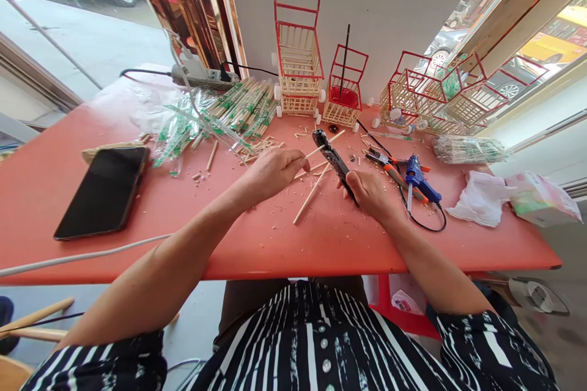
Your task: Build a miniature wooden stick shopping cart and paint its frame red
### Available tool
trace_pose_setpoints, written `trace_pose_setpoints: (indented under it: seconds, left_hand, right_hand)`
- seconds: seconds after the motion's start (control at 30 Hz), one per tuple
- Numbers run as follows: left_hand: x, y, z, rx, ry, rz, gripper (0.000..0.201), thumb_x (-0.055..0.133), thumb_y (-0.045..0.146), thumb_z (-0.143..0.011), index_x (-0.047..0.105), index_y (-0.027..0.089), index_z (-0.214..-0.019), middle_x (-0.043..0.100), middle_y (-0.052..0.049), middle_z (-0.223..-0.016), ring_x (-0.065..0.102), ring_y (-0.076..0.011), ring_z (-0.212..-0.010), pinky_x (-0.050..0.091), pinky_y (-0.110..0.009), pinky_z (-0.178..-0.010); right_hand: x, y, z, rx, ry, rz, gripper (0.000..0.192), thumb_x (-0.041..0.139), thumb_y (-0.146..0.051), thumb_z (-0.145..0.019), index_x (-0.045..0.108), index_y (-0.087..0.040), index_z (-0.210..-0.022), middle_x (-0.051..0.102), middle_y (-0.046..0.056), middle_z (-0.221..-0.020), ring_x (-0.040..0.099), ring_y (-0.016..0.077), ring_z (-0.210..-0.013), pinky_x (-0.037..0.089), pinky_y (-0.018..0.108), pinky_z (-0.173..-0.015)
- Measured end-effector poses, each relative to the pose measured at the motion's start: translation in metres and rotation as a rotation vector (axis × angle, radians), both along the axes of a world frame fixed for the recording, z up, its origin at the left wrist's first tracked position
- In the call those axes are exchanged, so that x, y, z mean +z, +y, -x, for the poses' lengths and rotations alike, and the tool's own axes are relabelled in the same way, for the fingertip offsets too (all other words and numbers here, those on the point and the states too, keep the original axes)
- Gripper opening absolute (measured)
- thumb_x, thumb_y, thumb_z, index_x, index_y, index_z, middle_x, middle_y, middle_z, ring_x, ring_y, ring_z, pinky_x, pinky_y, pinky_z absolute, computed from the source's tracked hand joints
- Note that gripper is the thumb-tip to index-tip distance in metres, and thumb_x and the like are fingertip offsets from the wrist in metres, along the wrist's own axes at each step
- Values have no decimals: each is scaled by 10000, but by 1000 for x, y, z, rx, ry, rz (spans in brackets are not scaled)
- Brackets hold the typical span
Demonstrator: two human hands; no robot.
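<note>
My left hand [280,172] pinches a thin wooden stick [314,151], which points up and to the right. In my right hand [367,190] is a black cutter-like hand tool [334,160]; its dark head meets the stick, though its jaws are too small to make out. Two more loose sticks lie just below, the longer one [310,195] slanting across the red tabletop [247,244]. Small wood chips are scattered around both hands.
Red-trimmed stick-built carts [300,55] stand along the wall. Wrapped chopsticks [247,104] lie back left, near a power strip [206,77]. A black phone [103,192] is at left. Pliers [397,174], a blue glue gun [419,180] and tissues [481,198] are at right.
</note>
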State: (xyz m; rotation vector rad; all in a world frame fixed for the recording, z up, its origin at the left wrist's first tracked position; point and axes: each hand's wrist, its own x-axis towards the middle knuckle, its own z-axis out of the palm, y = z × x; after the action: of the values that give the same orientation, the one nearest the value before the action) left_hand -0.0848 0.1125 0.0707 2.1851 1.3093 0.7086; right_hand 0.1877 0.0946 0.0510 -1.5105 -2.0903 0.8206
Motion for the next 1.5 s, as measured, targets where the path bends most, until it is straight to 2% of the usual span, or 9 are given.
trace_pose_setpoints:
  seconds: [0.13,0.33,0.53,0.77,1.03,1.2,1.3,1.4,1.5]
  left_hand:
    - [2,-2,-1,-5,11,1,390,482,331,-1053,838,181,-1003,681,-23,-703,660,-216,-736,505,-331,-831]
    - [-1,-3,-3,-17,40,-44,391,466,301,-1062,835,195,-990,763,-53,-795,708,-236,-811,524,-345,-884]
    - [-9,-1,-3,-7,71,-77,420,439,326,-1076,829,198,-988,826,-79,-913,741,-258,-897,532,-361,-955]
    - [-13,0,-3,-1,97,-61,443,418,364,-1084,822,192,-1016,837,-103,-947,770,-277,-921,524,-344,-865]
    - [-15,1,-2,14,48,-118,437,432,375,-1089,819,197,-992,811,-85,-864,753,-263,-876,516,-341,-835]
    - [-12,2,1,18,72,-127,404,457,343,-1073,821,196,-978,822,-94,-897,750,-277,-912,513,-355,-845]
    - [-10,4,4,35,69,-102,397,450,344,-1070,813,189,-1024,795,-87,-853,733,-280,-898,497,-363,-851]
    - [-12,5,6,73,51,-75,364,441,307,-1056,781,180,-1085,759,-70,-813,702,-265,-838,467,-360,-811]
    - [-18,7,4,74,60,-72,274,481,283,-1033,729,199,-952,737,-68,-811,675,-253,-809,443,-357,-786]
  right_hand:
    - [11,4,-2,45,-2,100,950,285,-1044,-907,723,-201,-884,731,89,-741,657,205,-595,473,323,-582]
    - [18,5,-6,87,-70,144,789,493,-993,-884,641,-219,-855,720,57,-754,638,179,-585,434,291,-547]
    - [7,0,2,-27,-105,25,688,453,-896,-971,543,-252,-747,579,13,-595,561,185,-599,351,311,-586]
    - [2,-2,11,-132,-233,-20,583,551,-735,-1002,465,-263,-670,519,17,-590,522,192,-630,316,341,-632]
    - [-6,-4,13,-136,-202,-119,585,526,-693,-1021,401,-265,-644,439,-2,-590,440,168,-612,310,349,-636]
    - [-7,4,16,-105,-178,-82,611,504,-768,-978,406,-268,-642,426,-1,-601,446,165,-620,299,342,-627]
    - [-4,9,13,-118,-125,-49,704,501,-927,-899,434,-271,-651,466,5,-598,478,173,-612,313,334,-603]
    - [-1,11,7,-181,46,23,760,503,-1013,-847,498,-269,-688,555,20,-611,527,180,-572,388,332,-563]
    - [-1,10,0,-207,247,77,762,556,-1018,-833,568,-261,-744,635,42,-676,613,196,-599,506,341,-583]
